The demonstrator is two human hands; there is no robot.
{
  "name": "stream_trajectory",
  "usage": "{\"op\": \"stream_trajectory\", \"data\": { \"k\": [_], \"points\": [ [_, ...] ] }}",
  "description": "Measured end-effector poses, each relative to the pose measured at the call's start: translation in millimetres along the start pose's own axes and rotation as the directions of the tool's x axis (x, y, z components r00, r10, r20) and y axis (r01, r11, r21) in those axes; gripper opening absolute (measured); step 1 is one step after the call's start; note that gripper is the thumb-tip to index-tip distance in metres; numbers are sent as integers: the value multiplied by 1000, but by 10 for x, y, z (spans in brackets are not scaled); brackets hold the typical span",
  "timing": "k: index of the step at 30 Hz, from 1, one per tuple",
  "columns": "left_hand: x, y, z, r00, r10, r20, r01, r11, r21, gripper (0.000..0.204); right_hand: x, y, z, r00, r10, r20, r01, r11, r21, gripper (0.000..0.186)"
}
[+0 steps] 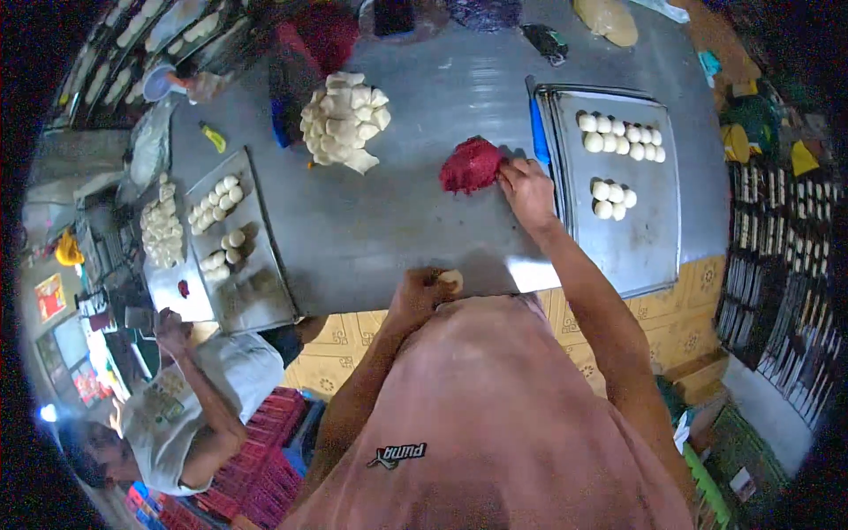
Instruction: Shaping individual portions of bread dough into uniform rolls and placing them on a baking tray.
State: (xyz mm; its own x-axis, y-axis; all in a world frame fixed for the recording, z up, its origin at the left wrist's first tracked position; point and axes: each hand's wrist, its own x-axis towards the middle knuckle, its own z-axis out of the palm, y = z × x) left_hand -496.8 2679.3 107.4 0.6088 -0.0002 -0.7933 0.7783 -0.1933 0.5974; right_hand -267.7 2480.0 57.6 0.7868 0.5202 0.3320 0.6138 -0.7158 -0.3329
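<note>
Close to my body at the table's near edge, my left hand (415, 299) is closed round a small pale piece of dough (451, 281). My right hand (530, 196) reaches over the table, its fingertips pinched at the right side of a crumbly dark-red mound of filling (470, 166). How much filling sits between those fingers is hidden. Beyond and to the left lies a heap of cut white dough pieces (343, 122). On the right, a metal tray (649, 234) holds rows of round white dough balls (621, 137) and a smaller cluster nearer me.
A blue-handled tool (538, 132) lies along the right tray's left edge. At left, a person (199, 411) works by another tray (256, 305) of dough balls. A red bundle (322, 37) and a yellowish dough lump (608, 21) sit at the far side. Racks (777, 265) stand at right.
</note>
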Motion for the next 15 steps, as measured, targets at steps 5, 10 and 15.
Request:
{"op": "stream_trajectory", "data": {
  "k": [5,10,15],
  "points": [
    [430,79,51,942,281,-181,-285,959,8,27,182,-30,-238,744,236,624,-434,882,183,19],
    [817,144,94,965,257,-47,-259,909,-327,31,-323,-554,-543,518,261,815,-851,250,461,34],
    [799,229,194,721,679,-138,-654,602,-458,40,-759,-1041,-446,952,235,198,-289,903,317,39]
  ]
}}
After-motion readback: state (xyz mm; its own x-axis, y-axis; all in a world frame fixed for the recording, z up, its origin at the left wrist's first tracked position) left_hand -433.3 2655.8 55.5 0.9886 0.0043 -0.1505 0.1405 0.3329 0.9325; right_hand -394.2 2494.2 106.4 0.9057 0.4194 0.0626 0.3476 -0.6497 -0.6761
